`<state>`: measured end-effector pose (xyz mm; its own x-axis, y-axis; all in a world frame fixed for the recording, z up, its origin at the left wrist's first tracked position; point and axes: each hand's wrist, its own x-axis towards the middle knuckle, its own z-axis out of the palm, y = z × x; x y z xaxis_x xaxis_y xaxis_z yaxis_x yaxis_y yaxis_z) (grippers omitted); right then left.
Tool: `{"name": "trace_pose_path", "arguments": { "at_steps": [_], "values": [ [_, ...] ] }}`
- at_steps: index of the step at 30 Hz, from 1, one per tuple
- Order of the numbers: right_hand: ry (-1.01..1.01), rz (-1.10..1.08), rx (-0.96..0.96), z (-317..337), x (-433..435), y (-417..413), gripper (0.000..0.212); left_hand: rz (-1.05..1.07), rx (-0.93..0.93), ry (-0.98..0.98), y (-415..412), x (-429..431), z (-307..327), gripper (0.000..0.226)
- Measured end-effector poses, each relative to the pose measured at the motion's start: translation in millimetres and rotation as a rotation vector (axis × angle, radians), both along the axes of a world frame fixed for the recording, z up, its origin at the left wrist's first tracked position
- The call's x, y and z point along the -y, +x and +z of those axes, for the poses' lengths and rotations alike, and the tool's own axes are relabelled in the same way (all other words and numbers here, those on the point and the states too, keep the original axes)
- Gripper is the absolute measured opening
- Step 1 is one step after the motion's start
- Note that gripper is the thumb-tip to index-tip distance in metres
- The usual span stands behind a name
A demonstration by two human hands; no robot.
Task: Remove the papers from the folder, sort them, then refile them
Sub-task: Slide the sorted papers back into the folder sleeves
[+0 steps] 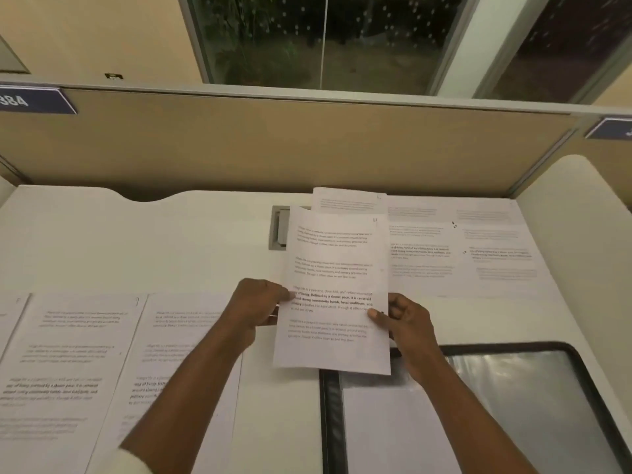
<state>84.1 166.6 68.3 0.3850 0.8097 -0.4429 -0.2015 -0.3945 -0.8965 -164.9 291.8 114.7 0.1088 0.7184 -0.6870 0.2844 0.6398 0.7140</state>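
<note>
Person seen only as two arms, cut off by the bottom edge.

Left hand (260, 302): bare; back of the hand and knuckles in view.

Left forearm (198, 381): bare from the wrist to near the elbow. There a pale cream sleeve (131, 460) begins. It is soft-looking cloth and only a corner is in frame. Whether it is rolled or pushed up cannot be told.

Right hand (407, 323): bare; thumbnail (373, 313) short and plain.

Right forearm (468, 425): bare all the way to the frame edge.

Finer detail is blurred.
</note>
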Motion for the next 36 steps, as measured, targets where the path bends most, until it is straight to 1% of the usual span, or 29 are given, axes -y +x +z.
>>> {"name": "trace_pose_path", "arguments": {
  "at_steps": [3, 8, 10, 13, 16, 18, 21, 23, 27, 32, 36],
  "values": [
    [-0.023, 0.006, -0.035, -1, 48, 2, 0.03, -0.041, 0.019, 0.009, 1, 46, -9, 0.016],
    [-0.016, 0.075, -0.088, 2, 117, 16, 0.037, -0.085, -0.034, 0.058, 15, 114, -26, 0.011],
    [-0.019, 0.126, -0.103, 3, 140, 26, 0.041, -0.106, -0.062, 0.098, 24, 139, -29, 0.016],
    [-0.041, 0.233, -0.116, 2, 174, 46, 0.049, -0.166, -0.17, 0.204, 38, 176, -31, 0.017],
    [-0.063, 0.333, -0.101, 6, 204, 69, 0.052, -0.18, -0.183, 0.235, 54, 211, -34, 0.018],
    [-0.073, 0.37, -0.077, 7, 222, 87, 0.051, -0.169, -0.168, 0.213, 65, 231, -36, 0.021],
    [-0.125, 0.368, 0.004, 5, 245, 119, 0.038, -0.11, -0.153, 0.193, 86, 265, -38, 0.024],
    [-0.16, 0.358, 0.061, 2, 259, 141, 0.033, -0.064, -0.137, 0.204, 104, 288, -37, 0.023],
    [-0.155, 0.352, 0.081, 3, 279, 181, 0.039, -0.017, -0.092, 0.207, 134, 327, -36, 0.025],
    [-0.093, 0.342, 0.118, 16, 271, 228, 0.052, -0.064, -0.058, 0.195, 155, 358, -29, 0.025],
    [-0.047, 0.372, 0.217, 33, 240, 254, 0.049, -0.08, -0.048, 0.196, 165, 368, -23, 0.025]
  ]
}}
